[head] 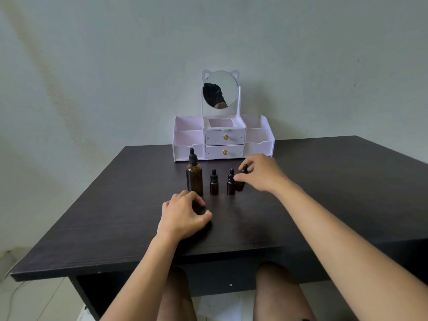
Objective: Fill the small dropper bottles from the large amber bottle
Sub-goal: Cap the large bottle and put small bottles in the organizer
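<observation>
A large amber bottle [194, 176] with a black dropper cap stands on the dark table [324, 193]. To its right stand three small dropper bottles in a row: the left one [214, 183], the middle one [230, 183], and the right one [241, 179], which leans slightly. My right hand [261, 173] has its thumb and fingers around the right small bottle at its cap. My left hand [185, 214] rests on the table just in front of the large bottle, fingers curled and holding nothing. All caps are on.
A white organiser [259, 137] with two small drawers, open side compartments and a round cat-eared mirror [220, 89] stands behind the bottles against the wall. The table's front edge runs just above my knees.
</observation>
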`<state>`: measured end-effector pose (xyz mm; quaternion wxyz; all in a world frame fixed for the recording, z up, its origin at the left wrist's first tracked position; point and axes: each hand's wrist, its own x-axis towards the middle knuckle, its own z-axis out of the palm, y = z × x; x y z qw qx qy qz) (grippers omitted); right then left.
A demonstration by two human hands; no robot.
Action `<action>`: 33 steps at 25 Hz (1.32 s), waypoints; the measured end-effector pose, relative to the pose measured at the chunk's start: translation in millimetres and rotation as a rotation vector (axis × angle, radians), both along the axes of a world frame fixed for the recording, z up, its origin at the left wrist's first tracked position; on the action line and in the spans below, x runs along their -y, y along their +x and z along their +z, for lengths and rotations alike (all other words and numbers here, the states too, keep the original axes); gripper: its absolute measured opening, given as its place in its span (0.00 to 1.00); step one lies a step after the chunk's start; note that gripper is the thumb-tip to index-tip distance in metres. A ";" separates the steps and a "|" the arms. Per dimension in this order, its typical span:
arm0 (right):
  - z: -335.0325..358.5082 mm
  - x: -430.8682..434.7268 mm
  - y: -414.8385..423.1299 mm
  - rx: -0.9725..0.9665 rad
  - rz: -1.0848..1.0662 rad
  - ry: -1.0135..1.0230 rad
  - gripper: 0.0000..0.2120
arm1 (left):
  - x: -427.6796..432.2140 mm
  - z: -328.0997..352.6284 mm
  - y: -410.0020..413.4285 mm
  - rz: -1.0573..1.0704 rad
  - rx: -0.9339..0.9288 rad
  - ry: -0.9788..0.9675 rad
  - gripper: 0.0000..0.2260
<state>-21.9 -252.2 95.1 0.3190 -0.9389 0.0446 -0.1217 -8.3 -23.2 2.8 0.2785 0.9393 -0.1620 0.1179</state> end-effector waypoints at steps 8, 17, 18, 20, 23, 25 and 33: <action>-38.0 42.1 30.7 -0.036 -0.160 -0.023 0.16 | 3.3 -2.8 -0.3 0.200 -0.017 0.084 0.17; -59.9 46.2 29.6 -0.030 -0.197 0.057 0.20 | -4.1 7.4 29.7 0.206 -0.134 -0.184 0.34; -56.7 44.2 26.0 -0.033 -0.185 0.076 0.23 | -6.3 9.9 37.5 0.161 -0.154 -0.186 0.37; -39.9 37.1 19.4 0.030 -0.167 0.143 0.30 | -8.9 15.7 51.2 0.065 -0.202 -0.173 0.40; 3.3 20.0 19.9 0.270 -0.077 0.113 0.28 | -10.8 17.6 64.1 -0.008 -0.215 -0.172 0.34; 34.5 1.1 25.8 0.304 0.119 0.051 0.21 | -12.2 11.3 68.2 -0.016 -0.183 -0.195 0.26; 64.2 -72.3 82.3 -0.089 0.558 -0.404 0.20 | -15.8 3.6 73.9 -0.022 -0.172 -0.201 0.28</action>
